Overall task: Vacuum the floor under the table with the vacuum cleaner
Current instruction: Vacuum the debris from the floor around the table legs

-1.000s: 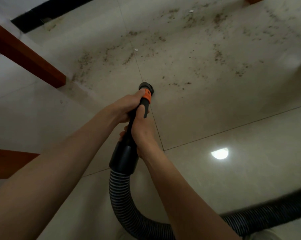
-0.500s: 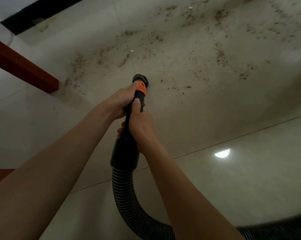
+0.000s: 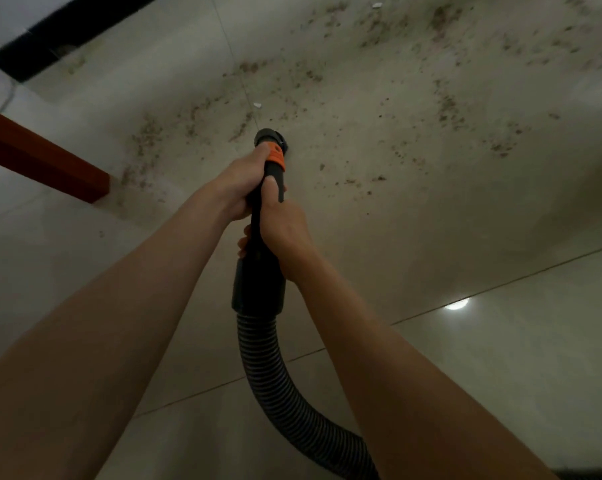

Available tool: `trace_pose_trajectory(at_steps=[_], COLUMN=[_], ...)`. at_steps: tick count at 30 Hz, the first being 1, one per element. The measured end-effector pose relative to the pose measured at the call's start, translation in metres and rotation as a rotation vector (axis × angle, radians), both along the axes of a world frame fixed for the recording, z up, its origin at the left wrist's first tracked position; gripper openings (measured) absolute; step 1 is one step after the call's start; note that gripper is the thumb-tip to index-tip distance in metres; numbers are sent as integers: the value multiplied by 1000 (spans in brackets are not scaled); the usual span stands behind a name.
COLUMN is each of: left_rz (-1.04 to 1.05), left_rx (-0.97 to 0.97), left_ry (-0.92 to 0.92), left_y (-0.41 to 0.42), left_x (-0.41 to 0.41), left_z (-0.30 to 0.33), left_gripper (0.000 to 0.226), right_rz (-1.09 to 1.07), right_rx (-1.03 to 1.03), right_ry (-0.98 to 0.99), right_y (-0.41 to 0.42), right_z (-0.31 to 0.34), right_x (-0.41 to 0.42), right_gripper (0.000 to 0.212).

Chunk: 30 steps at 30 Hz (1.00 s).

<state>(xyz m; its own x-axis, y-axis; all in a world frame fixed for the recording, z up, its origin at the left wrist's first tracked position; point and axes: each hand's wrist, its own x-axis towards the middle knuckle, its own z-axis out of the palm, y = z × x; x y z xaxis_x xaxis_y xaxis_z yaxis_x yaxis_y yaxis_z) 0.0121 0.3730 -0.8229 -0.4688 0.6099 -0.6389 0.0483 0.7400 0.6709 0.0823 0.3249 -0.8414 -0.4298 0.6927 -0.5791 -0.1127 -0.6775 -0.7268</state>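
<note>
Both grips are closed round the wand [image 3: 262,216]: left hand [image 3: 239,185] forward, just behind the orange collar [image 3: 277,160]; right hand [image 3: 281,227] behind it, above the cuff joining the hose [image 3: 275,375]. Head view: nozzle [image 3: 269,137] sits low over the floor [image 3: 431,220], at the near edge of the brown debris [image 3: 445,109], which spreads far beyond it. A white scrap [image 3: 257,105] lies just ahead. Counter leg [image 3: 43,157] stands left. Risk: the scrap may block the narrow nozzle; the trailing hose may snag and check the reach.

Head camera, looking down (steeply) at near floor [image 3: 431,209].
</note>
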Motion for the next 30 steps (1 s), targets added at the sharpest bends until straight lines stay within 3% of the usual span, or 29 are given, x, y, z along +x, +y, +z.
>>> trace_pose_trajectory(at_steps=[13,30], left_rz=[-62,-110], left_rx=[-20,-37], left_ry=[-15,-94], left_y=[-41,-102], left_x=[34,79], left_z=[2,20], left_gripper=[48,50], right_rz=[-45,-70], right_rx=[-83,-21], right_ry=[5,-127], right_y=[-46,-110], right_z=[6,28], right_x=[33,74], right_gripper=[48,45])
